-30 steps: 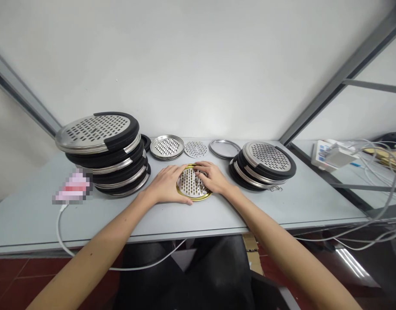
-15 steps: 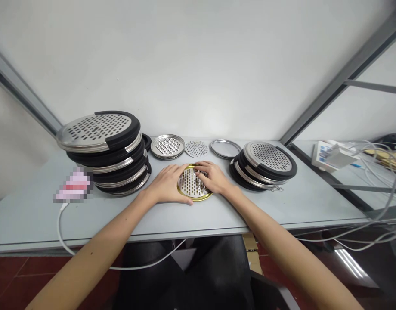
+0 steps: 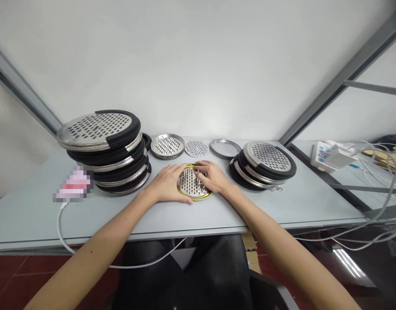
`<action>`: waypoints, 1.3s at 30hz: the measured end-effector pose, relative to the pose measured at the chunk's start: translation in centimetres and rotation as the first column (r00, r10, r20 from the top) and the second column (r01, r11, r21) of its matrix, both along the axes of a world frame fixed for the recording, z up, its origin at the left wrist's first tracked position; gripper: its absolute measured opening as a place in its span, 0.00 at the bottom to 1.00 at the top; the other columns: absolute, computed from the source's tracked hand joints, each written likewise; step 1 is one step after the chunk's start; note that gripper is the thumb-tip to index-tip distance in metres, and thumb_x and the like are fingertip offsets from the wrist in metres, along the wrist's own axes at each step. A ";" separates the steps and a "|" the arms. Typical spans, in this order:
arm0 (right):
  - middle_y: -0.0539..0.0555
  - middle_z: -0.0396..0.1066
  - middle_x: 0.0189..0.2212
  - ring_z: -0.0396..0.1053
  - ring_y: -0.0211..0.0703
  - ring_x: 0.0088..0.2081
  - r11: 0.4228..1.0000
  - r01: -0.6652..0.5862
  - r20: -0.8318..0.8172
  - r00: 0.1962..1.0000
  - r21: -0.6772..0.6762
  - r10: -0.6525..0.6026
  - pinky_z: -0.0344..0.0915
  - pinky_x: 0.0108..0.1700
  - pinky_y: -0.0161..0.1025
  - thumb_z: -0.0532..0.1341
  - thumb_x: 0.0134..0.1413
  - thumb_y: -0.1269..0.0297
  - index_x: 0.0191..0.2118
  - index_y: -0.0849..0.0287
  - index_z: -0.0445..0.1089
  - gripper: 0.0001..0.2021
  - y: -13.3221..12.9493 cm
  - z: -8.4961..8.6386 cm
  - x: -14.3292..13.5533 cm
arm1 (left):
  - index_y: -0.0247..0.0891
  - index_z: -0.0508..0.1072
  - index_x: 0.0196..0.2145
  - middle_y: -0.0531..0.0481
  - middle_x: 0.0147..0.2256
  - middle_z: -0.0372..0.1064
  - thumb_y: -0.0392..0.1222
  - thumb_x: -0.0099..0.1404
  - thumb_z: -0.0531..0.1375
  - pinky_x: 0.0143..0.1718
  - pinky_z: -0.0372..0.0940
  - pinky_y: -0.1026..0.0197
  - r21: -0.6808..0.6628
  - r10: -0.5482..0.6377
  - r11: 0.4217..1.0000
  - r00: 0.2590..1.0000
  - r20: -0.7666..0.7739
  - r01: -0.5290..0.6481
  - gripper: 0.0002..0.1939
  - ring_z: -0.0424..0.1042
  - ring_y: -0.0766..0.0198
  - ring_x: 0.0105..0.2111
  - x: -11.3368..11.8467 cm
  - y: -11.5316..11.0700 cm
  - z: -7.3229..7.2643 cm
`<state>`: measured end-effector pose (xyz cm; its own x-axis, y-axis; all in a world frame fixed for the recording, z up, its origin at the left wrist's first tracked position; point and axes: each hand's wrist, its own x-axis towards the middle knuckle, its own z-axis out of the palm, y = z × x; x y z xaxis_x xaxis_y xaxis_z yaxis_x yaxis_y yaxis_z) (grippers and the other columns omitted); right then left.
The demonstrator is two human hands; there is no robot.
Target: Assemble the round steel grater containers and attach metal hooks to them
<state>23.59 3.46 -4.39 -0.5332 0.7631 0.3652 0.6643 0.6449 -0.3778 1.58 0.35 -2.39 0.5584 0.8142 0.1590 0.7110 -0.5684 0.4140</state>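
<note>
The gold-rimmed dish (image 3: 200, 199) lies flat on the grey table (image 3: 185, 220), near its front edge and between the two stacks, with a slotted metal disc (image 3: 189, 183) inside its rim. The left hand (image 3: 167, 183) is clasped round the dish's left side, thumb along the near rim and fingers towards the far rim. The right hand (image 3: 215, 177) lies over the right side, its fingers reaching the far rim and the disc; they look bent onto the disc, though I cannot tell whether they grip it or only rest there. The hands are on opposite sides of the dish, their fingertips near each other at the far rim.

Behind, a round silver tray (image 3: 155, 150) holds a perforated plate (image 3: 168, 146). Just beside it a loose perforated disc (image 3: 197, 149) lies flat on the table, and further right is a shallow silver dish (image 3: 225, 148) with a plain middle. The left stack (image 3: 120, 160) and the shorter right stack (image 3: 267, 160) are built of round metal pieces with black edging, each topped by a slotted face. A blurred pink item (image 3: 73, 185) with a white cable (image 3: 60, 224) sits before the left stack.

Compared with the earlier frames, both hands keep the same hold and place, the dish stays put, and only the camera's view shifts slightly.
</note>
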 end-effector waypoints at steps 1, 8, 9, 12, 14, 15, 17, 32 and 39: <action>0.56 0.73 0.49 0.67 0.49 0.51 1.000 -0.001 0.001 1.000 0.000 0.001 0.60 0.57 0.48 0.55 0.61 0.64 0.49 0.55 0.75 0.15 0.0 0.0 0.0 | 0.42 0.53 0.64 0.40 0.60 0.59 0.67 0.38 0.69 0.60 0.53 0.43 -0.001 -0.001 1.000 1.000 -0.001 0.001 0.60 0.60 0.42 0.58 0.0 0.0 0.0; 0.56 0.73 0.49 0.66 0.50 0.52 1.000 -0.010 0.010 1.000 0.011 0.010 0.59 0.59 0.48 0.54 0.61 0.64 0.50 0.57 0.75 0.16 -0.2 0.2 -0.1 | 0.41 0.52 0.65 0.40 0.60 0.59 0.68 0.38 0.69 0.60 0.53 0.44 0.011 -0.004 1.000 1.000 -0.003 0.004 0.62 0.60 0.42 0.58 -0.1 0.0 -0.1; 0.56 0.73 0.49 0.65 0.50 0.53 1.000 -0.007 0.011 1.000 0.014 0.006 0.59 0.59 0.49 0.54 0.61 0.64 0.50 0.57 0.75 0.16 -0.2 0.1 -0.1 | 0.40 0.52 0.65 0.40 0.60 0.59 0.68 0.38 0.69 0.60 0.53 0.44 0.015 -0.006 1.000 1.000 -0.004 0.006 0.62 0.60 0.42 0.58 -0.1 0.0 -0.1; 0.56 0.73 0.50 0.63 0.51 0.55 1.000 0.003 0.007 1.000 0.014 -0.003 0.58 0.60 0.50 0.54 0.61 0.63 0.49 0.57 0.75 0.16 -0.1 -0.1 -0.1 | 0.41 0.52 0.65 0.40 0.61 0.58 0.68 0.38 0.69 0.60 0.53 0.44 0.018 -0.007 1.000 1.000 -0.010 0.007 0.61 0.59 0.42 0.59 -0.1 0.0 -0.1; 0.56 0.72 0.51 0.63 0.51 0.56 1.000 0.014 -0.007 1.000 0.009 -0.014 0.58 0.61 0.50 0.54 0.61 0.63 0.49 0.57 0.75 0.16 -0.1 -0.3 0.0 | 0.41 0.52 0.65 0.40 0.61 0.58 0.68 0.38 0.69 0.61 0.52 0.44 0.014 -0.006 1.000 1.000 -0.014 0.007 0.61 0.59 0.42 0.59 -0.1 0.0 0.0; 0.57 0.72 0.51 0.63 0.51 0.56 1.000 0.021 -0.017 1.000 0.005 -0.021 0.58 0.60 0.50 0.54 0.61 0.63 0.49 0.57 0.75 0.16 0.0 -0.5 0.1 | 0.42 0.52 0.65 0.40 0.61 0.58 0.67 0.38 0.69 0.60 0.52 0.44 0.012 -0.008 1.000 1.000 -0.016 0.008 0.61 0.59 0.42 0.59 -0.1 0.0 0.0; 0.58 0.71 0.52 0.64 0.52 0.55 0.999 0.032 -0.037 0.999 -0.006 -0.032 0.59 0.60 0.51 0.54 0.60 0.64 0.50 0.58 0.74 0.17 0.0 -0.7 0.1 | 0.42 0.52 0.65 0.40 0.60 0.58 0.68 0.38 0.69 0.60 0.53 0.44 0.012 -0.013 1.000 1.000 -0.017 0.013 0.61 0.59 0.42 0.59 -0.2 0.0 0.0; 0.61 0.69 0.54 0.64 0.51 0.56 0.995 0.090 -0.102 0.990 -0.050 -0.095 0.59 0.60 0.51 0.51 0.64 0.61 0.50 0.59 0.74 0.18 0.2 -1.3 0.2 | 0.41 0.52 0.65 0.39 0.59 0.60 0.70 0.40 0.67 0.59 0.55 0.43 0.016 -0.029 0.999 0.999 -0.039 0.030 0.61 0.60 0.42 0.58 -0.3 0.1 0.1; 0.61 0.67 0.56 0.62 0.52 0.59 0.995 0.092 -0.031 0.995 -0.033 -0.093 0.57 0.62 0.51 0.49 0.66 0.57 0.50 0.58 0.75 0.20 0.0 -0.9 0.2 | 0.41 0.53 0.65 0.39 0.60 0.59 0.70 0.40 0.68 0.59 0.54 0.43 0.019 -0.030 0.999 0.999 -0.028 0.031 0.60 0.59 0.41 0.58 -0.3 0.1 -0.1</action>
